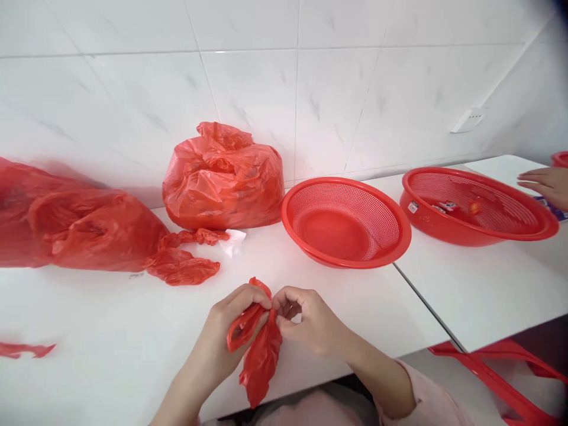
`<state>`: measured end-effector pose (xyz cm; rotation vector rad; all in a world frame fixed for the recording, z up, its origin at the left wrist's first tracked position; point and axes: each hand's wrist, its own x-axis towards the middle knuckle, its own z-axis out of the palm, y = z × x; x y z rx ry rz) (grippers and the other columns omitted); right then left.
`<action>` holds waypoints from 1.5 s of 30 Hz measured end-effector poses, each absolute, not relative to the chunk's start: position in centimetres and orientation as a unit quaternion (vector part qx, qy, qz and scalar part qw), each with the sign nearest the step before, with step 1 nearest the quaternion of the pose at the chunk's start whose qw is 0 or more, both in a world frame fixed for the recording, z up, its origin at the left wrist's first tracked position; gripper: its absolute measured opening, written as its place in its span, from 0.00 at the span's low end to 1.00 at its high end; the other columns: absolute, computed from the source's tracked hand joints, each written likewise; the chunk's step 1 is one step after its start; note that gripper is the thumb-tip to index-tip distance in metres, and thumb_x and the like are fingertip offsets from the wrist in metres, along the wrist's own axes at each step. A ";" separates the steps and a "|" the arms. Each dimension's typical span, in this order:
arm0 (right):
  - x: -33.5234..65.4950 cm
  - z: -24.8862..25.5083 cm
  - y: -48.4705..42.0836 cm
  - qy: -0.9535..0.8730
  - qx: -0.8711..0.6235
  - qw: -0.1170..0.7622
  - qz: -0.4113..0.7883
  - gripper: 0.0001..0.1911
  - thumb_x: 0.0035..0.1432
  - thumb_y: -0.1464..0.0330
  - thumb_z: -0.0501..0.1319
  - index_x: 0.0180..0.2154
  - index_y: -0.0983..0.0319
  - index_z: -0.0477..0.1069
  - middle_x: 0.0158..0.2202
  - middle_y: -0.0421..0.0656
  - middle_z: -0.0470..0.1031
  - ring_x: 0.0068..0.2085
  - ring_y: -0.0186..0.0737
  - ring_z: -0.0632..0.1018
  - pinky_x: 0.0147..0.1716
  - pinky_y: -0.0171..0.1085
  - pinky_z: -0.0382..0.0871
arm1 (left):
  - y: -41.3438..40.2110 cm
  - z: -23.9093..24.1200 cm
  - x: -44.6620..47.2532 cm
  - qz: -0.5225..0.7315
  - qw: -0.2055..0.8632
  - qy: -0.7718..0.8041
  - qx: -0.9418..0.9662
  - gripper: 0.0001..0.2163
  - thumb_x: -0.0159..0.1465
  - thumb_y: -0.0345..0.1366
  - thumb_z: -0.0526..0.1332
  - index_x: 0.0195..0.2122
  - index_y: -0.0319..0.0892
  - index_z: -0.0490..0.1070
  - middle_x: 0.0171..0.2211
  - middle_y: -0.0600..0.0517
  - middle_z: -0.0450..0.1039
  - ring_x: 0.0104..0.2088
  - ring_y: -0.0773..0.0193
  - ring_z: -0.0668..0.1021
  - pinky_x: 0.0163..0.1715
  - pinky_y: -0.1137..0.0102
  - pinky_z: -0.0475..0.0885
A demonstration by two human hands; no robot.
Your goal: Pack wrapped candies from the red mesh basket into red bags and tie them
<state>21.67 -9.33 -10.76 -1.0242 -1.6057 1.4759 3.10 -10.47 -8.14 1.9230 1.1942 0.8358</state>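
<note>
Red everywhere: the small bag in the hands is bright red, the stuffed bag by the wall and the long bag at left are the same translucent red. Both mesh baskets, near and far, are solid red with fine perforated weave. The table is plain white, the wall tiles white with faint grey marbling, the sleeve pale pink.

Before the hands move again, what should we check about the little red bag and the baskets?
1. Left hand and right hand both pinch the small red bag: ok.
2. Anything inside the small red bag: cannot tell.
3. Small red bag fully over the table: not ok, its end hangs past the edge.
4. Near basket empty: ok.
5. Another person's hand away from the near basket, beside the far basket: ok.
</note>
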 end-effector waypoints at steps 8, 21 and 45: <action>22.7 -11.8 -8.9 -0.830 -0.375 0.387 0.144 0.10 0.47 0.78 0.54 0.30 0.60 0.69 0.30 0.41 0.75 0.31 0.37 0.72 0.31 0.36 0.65 | -10.2 -8.8 3.5 0.295 0.496 0.483 0.658 0.07 0.65 0.41 0.59 0.35 0.43 0.69 0.21 0.56 0.70 0.20 0.68 0.71 0.23 0.74 0.67; 24.4 -11.1 -8.3 -0.683 -0.357 0.384 0.509 0.12 0.62 0.66 0.58 0.46 0.59 0.74 0.41 0.43 0.79 0.40 0.36 0.78 0.40 0.35 0.71 | -10.0 -9.9 4.9 0.388 0.505 0.496 0.590 0.09 0.61 0.41 0.64 0.34 0.41 0.71 0.27 0.53 0.73 0.26 0.67 0.75 0.26 0.75 0.70; 25.1 -11.0 -8.2 -0.537 -0.349 0.338 0.689 0.13 0.44 0.65 0.73 0.27 0.64 0.71 0.26 0.37 0.72 0.28 0.30 0.70 0.31 0.33 0.63 | -9.2 -10.7 4.5 0.391 0.471 0.470 0.636 0.11 0.65 0.42 0.60 0.37 0.42 0.79 0.34 0.48 0.79 0.38 0.60 0.80 0.40 0.70 0.73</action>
